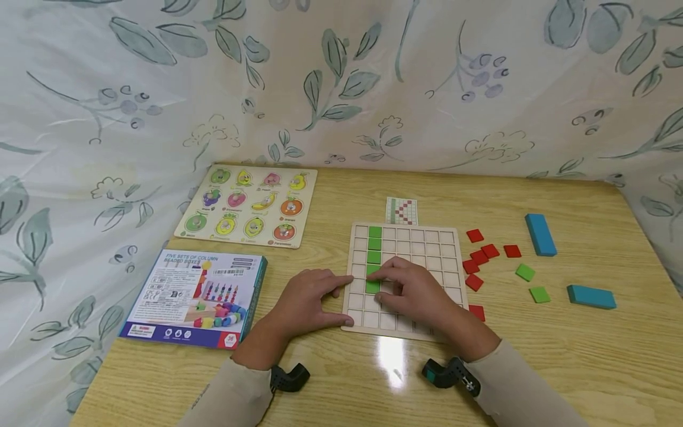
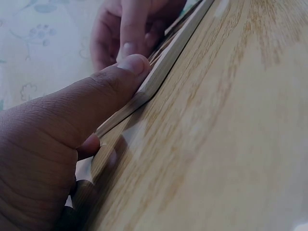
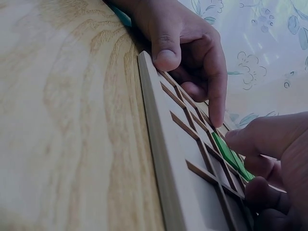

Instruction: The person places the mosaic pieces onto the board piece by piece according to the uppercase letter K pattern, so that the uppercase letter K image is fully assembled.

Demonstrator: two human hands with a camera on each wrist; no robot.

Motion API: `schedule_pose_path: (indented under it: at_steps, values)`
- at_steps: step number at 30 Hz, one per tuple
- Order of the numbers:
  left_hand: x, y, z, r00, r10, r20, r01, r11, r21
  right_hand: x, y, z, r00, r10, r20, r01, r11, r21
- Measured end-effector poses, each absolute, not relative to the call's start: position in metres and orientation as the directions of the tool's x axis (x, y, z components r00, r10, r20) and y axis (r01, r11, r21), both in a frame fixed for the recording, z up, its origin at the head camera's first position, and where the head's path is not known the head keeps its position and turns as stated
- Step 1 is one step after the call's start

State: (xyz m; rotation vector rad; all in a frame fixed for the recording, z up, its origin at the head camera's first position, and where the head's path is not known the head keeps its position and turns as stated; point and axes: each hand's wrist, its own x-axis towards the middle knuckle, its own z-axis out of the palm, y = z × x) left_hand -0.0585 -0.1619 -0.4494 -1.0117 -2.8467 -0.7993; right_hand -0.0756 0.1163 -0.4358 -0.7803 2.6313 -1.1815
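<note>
Resting on the desk (image 1: 533,356), the left hand (image 1: 306,299) steadies the grid board (image 1: 427,249) at its left edge, thumb and fingers straight; the right hand (image 1: 413,290) lies on the board, fingertips on a green tile (image 1: 373,286) in the second column. It seems to press rather than pinch the tile, though the fingers partly hide it.

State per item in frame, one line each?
grid board: flat on table, one column partly green
green tile: in cell, touched by right hand
left hand: steadying board's left edge
loose red tiles: scattered beside board
boxed toy: closed, flat
</note>
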Motion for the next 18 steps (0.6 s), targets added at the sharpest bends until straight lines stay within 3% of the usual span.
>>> schedule_pose_path:
  at_steps: [18]
  values:
    - [-0.059,-0.162,-0.451,-0.79,0.584,0.187,0.597,0.659,0.458,-0.064,0.137,-0.431,-0.872,-0.478,0.104,-0.374,0.515,-0.771]
